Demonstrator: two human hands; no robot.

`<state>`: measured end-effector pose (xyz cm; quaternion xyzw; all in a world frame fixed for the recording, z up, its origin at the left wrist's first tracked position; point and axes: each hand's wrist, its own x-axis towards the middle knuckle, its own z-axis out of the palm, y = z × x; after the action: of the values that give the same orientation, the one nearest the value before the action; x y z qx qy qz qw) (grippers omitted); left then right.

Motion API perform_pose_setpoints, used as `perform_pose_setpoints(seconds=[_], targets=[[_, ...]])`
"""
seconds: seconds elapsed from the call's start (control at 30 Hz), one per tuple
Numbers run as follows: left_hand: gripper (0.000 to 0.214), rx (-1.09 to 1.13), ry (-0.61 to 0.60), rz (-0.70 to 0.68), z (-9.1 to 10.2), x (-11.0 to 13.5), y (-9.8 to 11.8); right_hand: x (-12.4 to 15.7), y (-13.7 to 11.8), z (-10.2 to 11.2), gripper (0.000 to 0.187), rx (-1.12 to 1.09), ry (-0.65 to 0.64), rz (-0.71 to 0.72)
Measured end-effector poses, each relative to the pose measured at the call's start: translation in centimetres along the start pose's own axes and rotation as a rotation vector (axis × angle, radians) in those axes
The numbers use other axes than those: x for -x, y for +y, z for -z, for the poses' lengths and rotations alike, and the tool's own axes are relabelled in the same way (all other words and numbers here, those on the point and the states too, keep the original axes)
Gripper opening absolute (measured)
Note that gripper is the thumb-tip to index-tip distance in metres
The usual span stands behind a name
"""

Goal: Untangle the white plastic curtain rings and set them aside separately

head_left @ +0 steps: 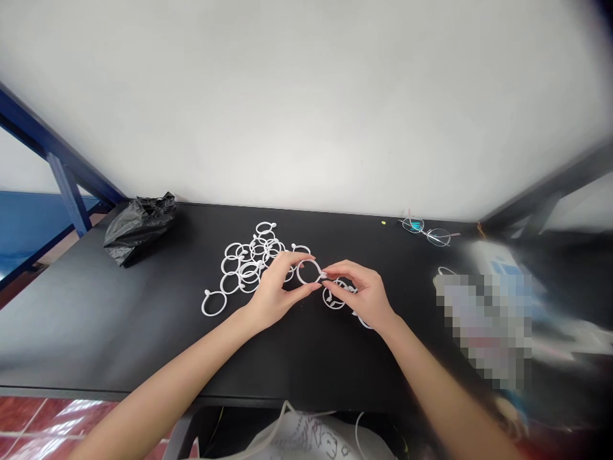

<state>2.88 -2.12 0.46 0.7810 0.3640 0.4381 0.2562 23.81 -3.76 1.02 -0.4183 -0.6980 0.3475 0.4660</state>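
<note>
A white curtain ring (297,273) with a small knob on one side is held up over the table between both hands. My left hand (278,284) is closed on the ring's left side, thumb below and forefinger above. With thumb and fingertips, my right hand (366,291) pinches the knob at the ring's right end. Behind and left of my left hand lies a loose heap of similar white rings (259,264), with one ring (207,310) at its near left edge. A smaller group of rings (334,308) lies under my right hand, partly hidden by it.
The black table (158,332) meets a white wall at the back. A crumpled black plastic bag (141,223) sits at the back left, and eyeglasses (426,232) at the back right. On the right are blurred packages (507,275) and a pixelated object (483,332).
</note>
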Motion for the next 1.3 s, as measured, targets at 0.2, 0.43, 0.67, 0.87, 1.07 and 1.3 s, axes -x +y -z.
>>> perform_pose_setpoints(seconds=[0.2, 0.43, 0.67, 0.87, 1.07, 1.3], targets=[[0.035, -0.011, 0.026, -0.027, 0.1, -0.1, 0.3, 0.1, -0.2, -0.5, 0.011, 0.017, 0.096, 0.094], [0.036, 0.03, 0.063, -0.016, 0.1, -0.1, 0.4, 0.3, -0.1, -0.6, 0.012, 0.034, 0.126, 0.115], [0.035, 0.036, 0.087, -0.046, 0.2, -0.1, 0.2, 0.5, -0.2, -1.0, 0.011, 0.03, 0.162, 0.114], [0.044, 0.087, 0.11, -0.047, 0.0, 0.1, 0.0, 0.5, -0.3, -1.3, 0.011, 0.013, 0.172, 0.098], [0.056, -0.081, 0.159, -0.114, 1.1, -0.6, -0.2, 0.4, -0.1, -0.6, 0.035, -0.001, 0.234, 0.023], [0.023, -0.627, 0.009, -0.224, 4.5, -2.1, -2.7, 0.3, 0.1, -0.6, 0.022, 0.008, 0.302, 0.067]])
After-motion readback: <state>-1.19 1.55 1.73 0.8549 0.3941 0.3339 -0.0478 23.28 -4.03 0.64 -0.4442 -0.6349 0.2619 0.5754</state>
